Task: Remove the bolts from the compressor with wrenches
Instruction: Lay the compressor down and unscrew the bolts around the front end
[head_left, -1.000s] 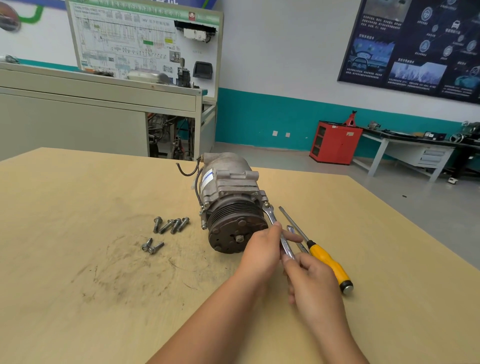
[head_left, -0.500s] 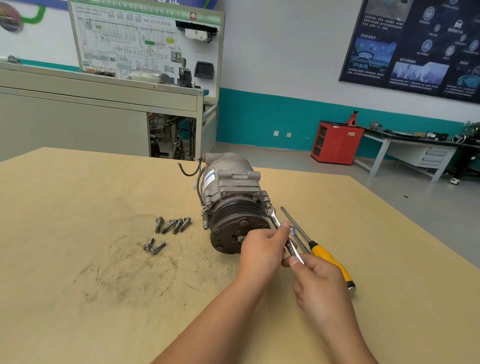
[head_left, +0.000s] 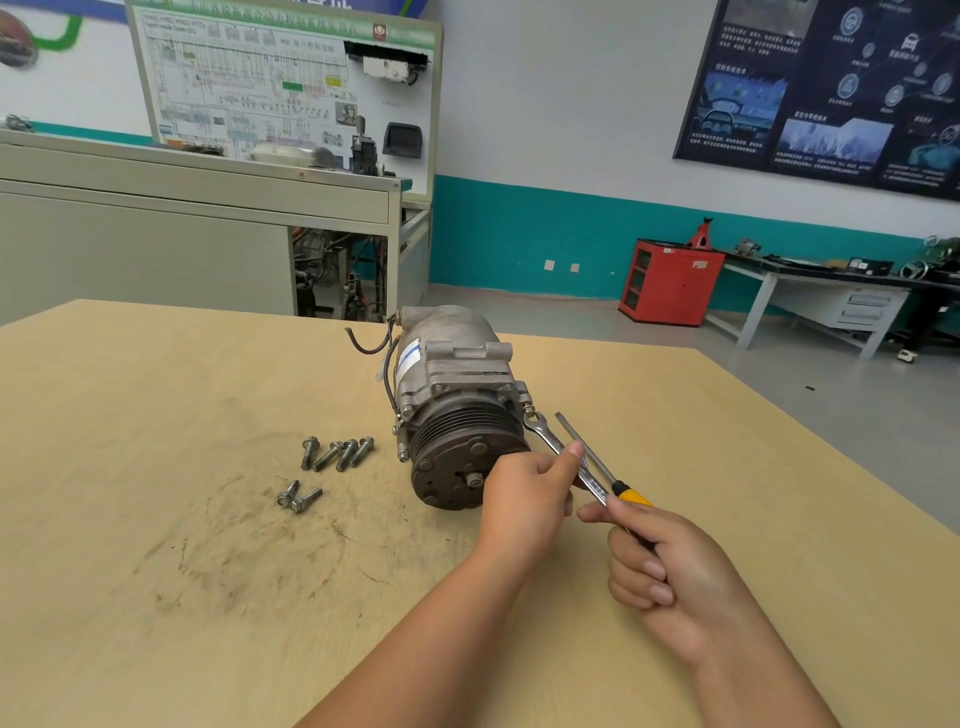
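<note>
**Count on the bench**

One compressor (head_left: 457, 384) on one bench (head_left: 156, 571). Six loose bolts (head_left: 347, 455) lie there, four in a cluster and two as a pair (head_left: 306, 499). A seventh bolt (head_left: 530, 411) sits in the compressor's flange. One wrench (head_left: 548, 436) shows plainly; whether a second lies under it cannot be told. One screwdriver (head_left: 631, 496). Two hands: one left hand (head_left: 524, 499) and one right hand (head_left: 670, 566). Behind: one red cabinet (head_left: 670, 280), one dark poster (head_left: 831, 88) and one wiring board (head_left: 280, 78).
</note>
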